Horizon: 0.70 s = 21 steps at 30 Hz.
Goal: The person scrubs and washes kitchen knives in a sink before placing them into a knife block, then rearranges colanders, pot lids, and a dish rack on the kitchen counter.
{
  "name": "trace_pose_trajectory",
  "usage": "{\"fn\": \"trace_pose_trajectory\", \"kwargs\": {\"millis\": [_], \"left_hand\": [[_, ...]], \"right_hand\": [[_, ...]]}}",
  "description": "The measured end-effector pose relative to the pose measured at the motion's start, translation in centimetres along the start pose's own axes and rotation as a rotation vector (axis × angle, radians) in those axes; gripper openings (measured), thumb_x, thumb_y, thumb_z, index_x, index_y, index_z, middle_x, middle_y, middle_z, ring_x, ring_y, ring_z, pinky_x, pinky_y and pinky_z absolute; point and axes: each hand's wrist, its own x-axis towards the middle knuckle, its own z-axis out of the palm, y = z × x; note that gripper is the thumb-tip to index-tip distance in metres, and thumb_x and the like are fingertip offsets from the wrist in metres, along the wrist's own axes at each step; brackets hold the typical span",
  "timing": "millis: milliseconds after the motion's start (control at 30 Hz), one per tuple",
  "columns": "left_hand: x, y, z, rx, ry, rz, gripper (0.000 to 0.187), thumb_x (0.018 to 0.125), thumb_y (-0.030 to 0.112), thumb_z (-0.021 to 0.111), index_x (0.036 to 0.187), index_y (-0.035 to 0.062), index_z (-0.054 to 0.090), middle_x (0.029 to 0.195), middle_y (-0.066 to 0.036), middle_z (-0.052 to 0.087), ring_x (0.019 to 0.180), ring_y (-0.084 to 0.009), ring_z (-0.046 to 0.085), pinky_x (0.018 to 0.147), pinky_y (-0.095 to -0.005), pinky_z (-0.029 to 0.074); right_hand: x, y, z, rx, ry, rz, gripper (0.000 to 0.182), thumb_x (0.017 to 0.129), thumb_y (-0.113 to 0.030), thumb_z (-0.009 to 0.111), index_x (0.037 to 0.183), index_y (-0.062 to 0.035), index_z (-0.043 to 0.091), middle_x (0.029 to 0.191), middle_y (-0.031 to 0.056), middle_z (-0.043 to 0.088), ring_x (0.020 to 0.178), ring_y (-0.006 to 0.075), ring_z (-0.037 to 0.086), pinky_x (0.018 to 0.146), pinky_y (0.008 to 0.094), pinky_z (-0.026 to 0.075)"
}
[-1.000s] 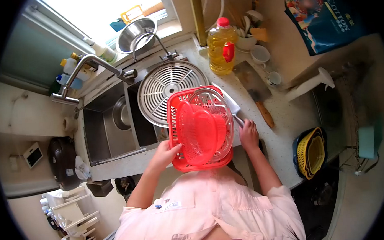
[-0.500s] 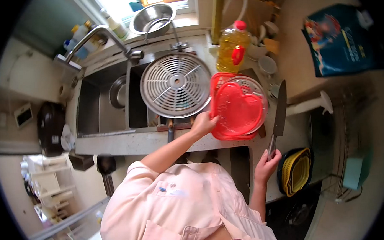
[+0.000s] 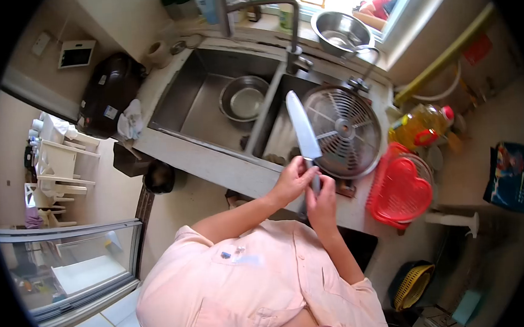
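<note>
A large kitchen knife (image 3: 303,126) points up and away in front of me, its blade over the edge of the right sink basin and beside a round slotted steel rack (image 3: 344,129). My left hand (image 3: 291,181) is closed around the top of the handle near the blade. Lower on the same handle, my right hand (image 3: 321,199) is closed too. Red plastic baskets (image 3: 398,189) lie on the counter to the right of the rack.
The left sink basin (image 3: 193,102) holds a steel bowl (image 3: 245,99) under a tall faucet (image 3: 293,31). Another steel bowl (image 3: 342,32) rests on the windowsill. An oil bottle (image 3: 420,127) is behind the baskets. Yellow baskets (image 3: 413,287) are at lower right.
The view has turned toward the left. My left hand has let go of the red baskets and taken hold of the knife handle. My right hand has brought the knife from the right to the sink.
</note>
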Motion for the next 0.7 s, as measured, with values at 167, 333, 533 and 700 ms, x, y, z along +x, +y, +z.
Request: {"fn": "trace_pose_trajectory", "kwargs": {"millis": [167, 333, 533, 700], "left_hand": [[1.7, 2.7, -17.3, 0.070, 0.328, -0.026, 0.011, 0.089, 0.005, 0.045, 0.099, 0.0034, 0.044, 0.081, -0.010, 0.060, 0.072, -0.0149, 0.059, 0.064, -0.0269, 0.049], [2.4, 6.9, -31.1, -0.058, 0.410, -0.217, 0.008, 0.090, 0.008, 0.043, 0.098, 0.0076, 0.042, 0.072, -0.002, 0.050, 0.056, -0.0097, 0.051, 0.049, -0.0229, 0.045], [4.0, 8.5, -37.3, 0.103, 0.440, -0.289, 0.007, 0.092, 0.015, 0.042, 0.095, 0.0091, 0.044, 0.068, 0.000, 0.048, 0.052, -0.0071, 0.046, 0.044, -0.0209, 0.038], [6.2, 7.8, -38.9, 0.088, 0.436, -0.310, 0.010, 0.092, 0.019, 0.044, 0.089, 0.0104, 0.044, 0.065, 0.001, 0.048, 0.050, -0.0071, 0.046, 0.042, -0.0214, 0.037]], "right_hand": [[3.1, -5.9, 16.0, 0.065, -0.199, -0.164, 0.047, 0.081, -0.008, 0.060, 0.122, -0.0022, 0.038, 0.107, 0.0178, 0.049, 0.096, 0.0286, 0.051, 0.080, 0.0348, 0.044], [4.2, -7.3, 22.4, 0.099, -0.362, 0.025, 0.042, 0.080, -0.012, 0.061, 0.119, -0.0036, 0.046, 0.106, 0.0169, 0.049, 0.093, 0.0295, 0.052, 0.083, 0.0368, 0.043], [9.6, -3.6, 22.9, -0.074, -0.255, 0.224, 0.030, 0.081, -0.016, 0.060, 0.109, -0.0048, 0.055, 0.101, 0.0163, 0.055, 0.090, 0.0322, 0.057, 0.080, 0.0399, 0.046], [17.5, 5.0, 31.9, -0.447, -0.577, 0.146, 0.038, 0.078, -0.023, 0.063, 0.109, -0.0026, 0.055, 0.105, 0.0202, 0.055, 0.095, 0.0364, 0.055, 0.082, 0.0399, 0.045]]}}
